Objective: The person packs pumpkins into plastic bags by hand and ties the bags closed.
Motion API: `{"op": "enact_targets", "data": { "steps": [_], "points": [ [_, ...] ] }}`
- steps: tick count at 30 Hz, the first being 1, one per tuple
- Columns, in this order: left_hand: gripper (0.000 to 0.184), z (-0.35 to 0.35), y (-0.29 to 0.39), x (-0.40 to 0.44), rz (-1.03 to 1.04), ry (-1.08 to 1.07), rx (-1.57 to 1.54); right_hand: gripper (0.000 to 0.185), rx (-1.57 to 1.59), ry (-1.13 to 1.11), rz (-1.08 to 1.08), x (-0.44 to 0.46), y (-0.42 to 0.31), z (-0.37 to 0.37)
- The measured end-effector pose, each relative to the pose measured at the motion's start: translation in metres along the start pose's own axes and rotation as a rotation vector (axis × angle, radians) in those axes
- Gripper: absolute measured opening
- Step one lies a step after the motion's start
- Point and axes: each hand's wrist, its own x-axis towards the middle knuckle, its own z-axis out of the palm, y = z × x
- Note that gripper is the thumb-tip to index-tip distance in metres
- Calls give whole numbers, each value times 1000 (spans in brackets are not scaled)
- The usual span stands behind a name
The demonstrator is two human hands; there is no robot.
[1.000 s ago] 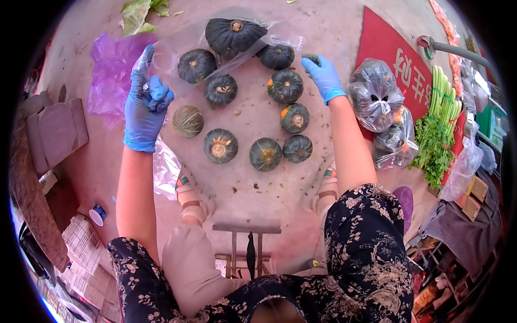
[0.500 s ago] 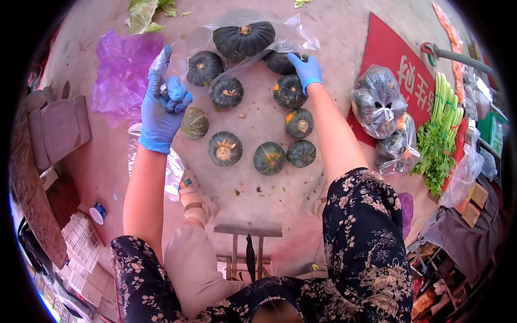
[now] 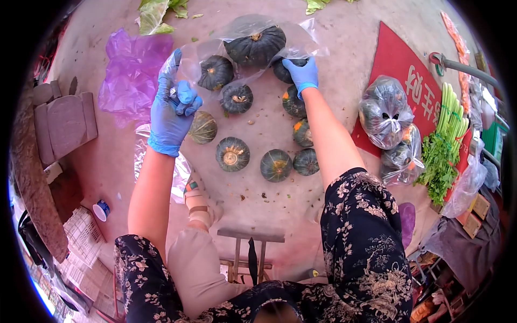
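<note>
My right hand [image 3: 303, 74] has reached the dark pumpkin [image 3: 281, 71] toward the floor's [image 3: 269, 126] far edge, within grasp; I can't tell its grip. My left hand [image 3: 169, 121] pinches the clear bag [image 3: 240, 25].

Head-worn camera above floor [image 3: 264, 126], facing forward and down; wide, round-edged view, floral clothing [image 3: 363, 231] close.

Floor [image 3: 269, 126] inside the squash ring: hand can pass low. Squashes [image 3: 232, 154] hem it in, clear bag [image 3: 245, 24] drapes across far ones, left hand [image 3: 171, 121] and right forearm [image 3: 331, 129] flank it. Open strip between forearm and red sheet [image 3: 389, 59]; bagged squashes [image 3: 383, 110] obstruct farther right.
</note>
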Motion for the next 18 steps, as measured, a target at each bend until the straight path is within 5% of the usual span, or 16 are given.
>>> {"op": "enact_targets", "data": {
  "steps": [4,8,13,16,18],
  "points": [
    [53,5,1,1,9,48,39,85,123,84,-115,7,15,6],
    [52,1,-1,2,5,32,22,61,850,-268,-53,-23,6,-32],
    [51,-1,3,-5,25,6,76,62,1535,-862,174,-77,-26,-74],
    [52,7,1,-12,15,26,165,56,1420,-868,183,-98,-69,-62],
    [52,12,2,-15,-4,-5,200,41,1093,-789,-148,-111,-115,-36]
  ]
}}
